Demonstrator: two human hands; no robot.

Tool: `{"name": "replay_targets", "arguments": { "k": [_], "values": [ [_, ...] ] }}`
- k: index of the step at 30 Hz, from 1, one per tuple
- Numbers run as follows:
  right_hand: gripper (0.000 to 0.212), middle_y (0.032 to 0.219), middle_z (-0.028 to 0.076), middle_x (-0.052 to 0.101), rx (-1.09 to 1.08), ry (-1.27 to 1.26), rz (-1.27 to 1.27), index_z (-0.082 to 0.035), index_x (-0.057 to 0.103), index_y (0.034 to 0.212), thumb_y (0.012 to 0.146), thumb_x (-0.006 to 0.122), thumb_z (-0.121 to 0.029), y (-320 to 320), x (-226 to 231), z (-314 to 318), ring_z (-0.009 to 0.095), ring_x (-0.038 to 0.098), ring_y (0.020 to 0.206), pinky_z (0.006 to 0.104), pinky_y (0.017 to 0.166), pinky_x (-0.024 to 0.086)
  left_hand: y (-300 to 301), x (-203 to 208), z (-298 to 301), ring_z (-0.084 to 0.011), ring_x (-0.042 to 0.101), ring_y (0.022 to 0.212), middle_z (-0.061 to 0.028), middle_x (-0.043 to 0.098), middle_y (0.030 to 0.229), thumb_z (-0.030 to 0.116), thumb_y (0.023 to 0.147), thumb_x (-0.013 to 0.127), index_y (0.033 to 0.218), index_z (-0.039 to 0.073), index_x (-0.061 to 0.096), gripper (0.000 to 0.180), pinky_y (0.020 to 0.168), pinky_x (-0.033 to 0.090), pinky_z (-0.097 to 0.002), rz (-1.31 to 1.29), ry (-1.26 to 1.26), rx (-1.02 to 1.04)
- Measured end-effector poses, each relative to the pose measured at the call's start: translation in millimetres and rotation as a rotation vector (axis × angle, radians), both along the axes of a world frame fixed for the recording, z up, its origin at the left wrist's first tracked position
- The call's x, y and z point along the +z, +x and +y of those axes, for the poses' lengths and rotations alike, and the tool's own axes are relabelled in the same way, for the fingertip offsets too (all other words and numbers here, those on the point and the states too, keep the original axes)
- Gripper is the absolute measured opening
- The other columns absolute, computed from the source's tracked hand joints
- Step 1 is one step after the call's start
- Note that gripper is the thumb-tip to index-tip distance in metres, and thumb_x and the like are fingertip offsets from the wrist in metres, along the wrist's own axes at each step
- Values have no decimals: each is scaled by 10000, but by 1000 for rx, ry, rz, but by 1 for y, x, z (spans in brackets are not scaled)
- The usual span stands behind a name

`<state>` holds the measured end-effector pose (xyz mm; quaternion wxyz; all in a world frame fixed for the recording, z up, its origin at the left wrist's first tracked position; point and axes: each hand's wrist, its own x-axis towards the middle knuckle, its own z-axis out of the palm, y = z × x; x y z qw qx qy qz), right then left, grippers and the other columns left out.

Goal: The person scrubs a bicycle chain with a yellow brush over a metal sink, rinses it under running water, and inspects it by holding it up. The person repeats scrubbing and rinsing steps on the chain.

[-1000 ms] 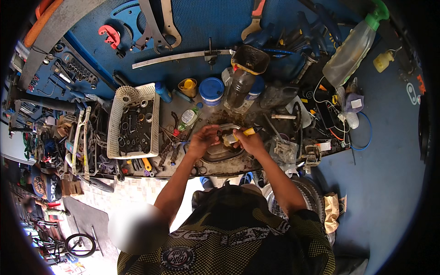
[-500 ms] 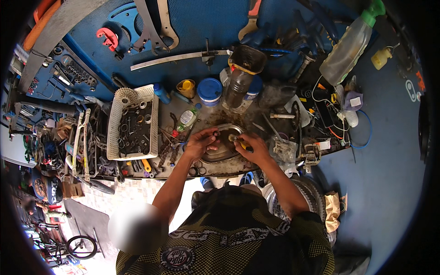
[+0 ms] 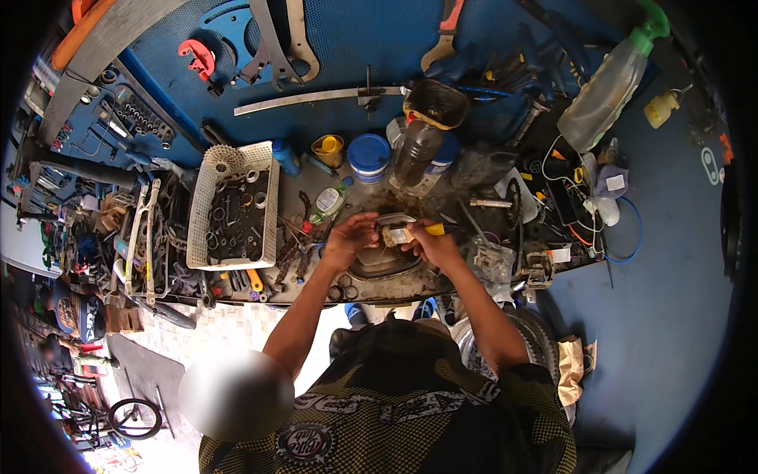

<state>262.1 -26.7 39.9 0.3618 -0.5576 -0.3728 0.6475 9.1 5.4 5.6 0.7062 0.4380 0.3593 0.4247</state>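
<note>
My right hand (image 3: 436,248) grips a paintbrush (image 3: 401,236) with a yellow handle, a pale metal band and brownish bristles. The bristles point left, toward my left hand (image 3: 350,239). That hand is closed, its fingertips pinched on something small and dark that I cannot make out. Both hands are held over an oval metal tray (image 3: 384,273) on the workbench, and the brush hides part of the tray's far side. Dark, wet-looking grime covers the bench behind the tray.
A white plastic basket (image 3: 271,207) of small metal parts stands at left. Behind are a blue-lidded tub (image 3: 369,152), a yellow cup (image 3: 328,148), and a dark cut-open bottle (image 3: 417,150). A clear bottle (image 3: 329,201) lies nearer. Bike chains (image 3: 298,251) lie left of my hands; a plastic bag (image 3: 491,265) lies right.
My right hand has turned the paintbrush, so its band and bristles now face left, closer to my left hand. The left hand stays nearly in place. The whole view has shifted slightly.
</note>
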Motion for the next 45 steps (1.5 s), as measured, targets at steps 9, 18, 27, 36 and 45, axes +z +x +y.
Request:
{"name": "replay_targets", "arguments": {
  "k": [9, 18, 27, 36, 45],
  "values": [
    [399, 1049, 118, 765, 279, 599, -864, -93, 702, 1254, 973, 729, -375, 12, -17, -28, 284, 756, 840, 397, 750, 602, -3, 17, -1, -227, 732, 1084, -77, 720, 1247, -1, 985, 721, 1400, 39, 653, 422, 810, 653, -347, -38, -214, 2],
    [283, 1063, 97, 724, 379, 1110, -985, -137, 704, 1209, 950, 739, -246, -6, 41, -24, 322, 671, 1043, 452, 971, 549, -6, -2, 1, -224, 748, 999, -131, 736, 1178, 145, 1013, 737, 1376, -34, 649, 414, 762, 635, -327, 9, -340, -108],
    [234, 800, 57, 721, -35, 225, -206, -63, 743, 999, 993, 748, -297, -15, -1, -10, 174, 735, 737, 322, 649, 520, 5, -11, -6, -257, 751, 999, -169, 720, 1212, 68, 1053, 646, 1439, -34, 607, 401, 852, 636, -345, 116, -105, -74],
    [416, 947, 134, 781, 156, 561, -794, -69, 767, 1181, 944, 743, -409, 11, -19, -33, 273, 765, 957, 397, 843, 596, 2, -5, -5, -213, 732, 1018, -132, 712, 1262, 9, 1042, 614, 1474, 28, 577, 434, 821, 631, -333, -46, -257, -7],
    [317, 922, 129, 756, 43, 756, -497, -35, 771, 1070, 933, 798, -319, -28, 24, -20, 248, 747, 893, 375, 806, 565, 10, 5, -10, -138, 719, 823, -107, 782, 1012, 27, 975, 709, 1241, -33, 731, 273, 698, 605, -304, 665, 174, 36]
  ]
}}
